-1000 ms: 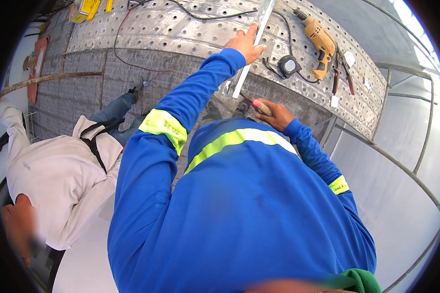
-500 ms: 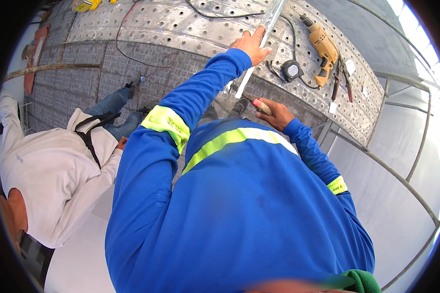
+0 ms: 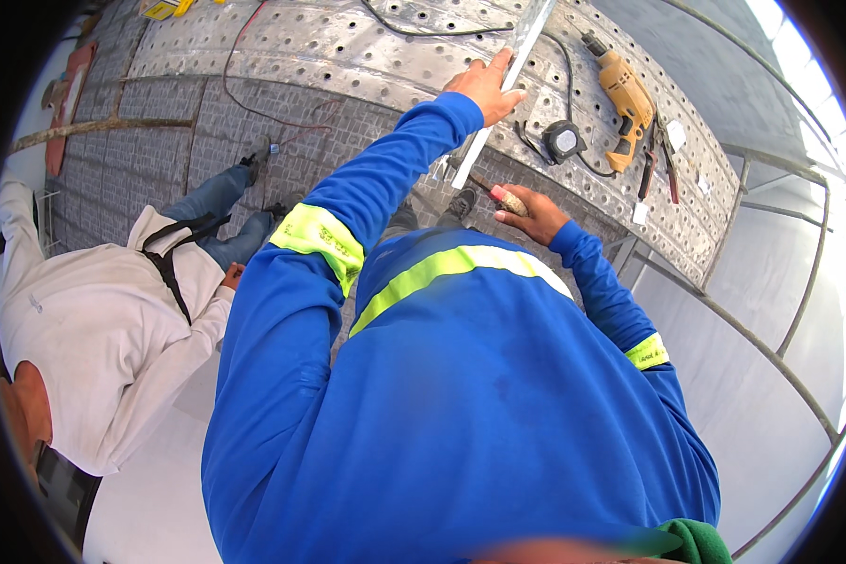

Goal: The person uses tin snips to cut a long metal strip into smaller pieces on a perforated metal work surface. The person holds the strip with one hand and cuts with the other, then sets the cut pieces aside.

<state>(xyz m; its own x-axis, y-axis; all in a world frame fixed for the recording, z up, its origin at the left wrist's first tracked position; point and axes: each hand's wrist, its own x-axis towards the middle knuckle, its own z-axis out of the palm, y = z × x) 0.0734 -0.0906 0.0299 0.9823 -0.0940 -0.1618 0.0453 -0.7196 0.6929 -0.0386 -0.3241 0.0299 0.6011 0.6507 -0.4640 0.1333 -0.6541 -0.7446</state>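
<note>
Left hand [image 3: 484, 89] touches the metal strip [image 3: 530, 32], grip unclear. Strip's long axis crosses the bench [image 3: 385, 70]'s near edge, left hand nearer; right hand [image 3: 538, 216], closed around a tool [image 3: 496, 192], sits off that edge.

The strip [image 3: 527, 42] is silvery white, the tool handle [image 3: 511, 201] red and beige, the drill [image 3: 630, 99] mustard, the platform [image 3: 301, 42] dotted grey.

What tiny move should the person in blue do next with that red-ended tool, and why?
Maybe ease the tool gently toward the metal strip's near end. The right hand grips it, pointing that way, while the left hand rests on the strip, whose end pokes past the platform's edge.
</note>
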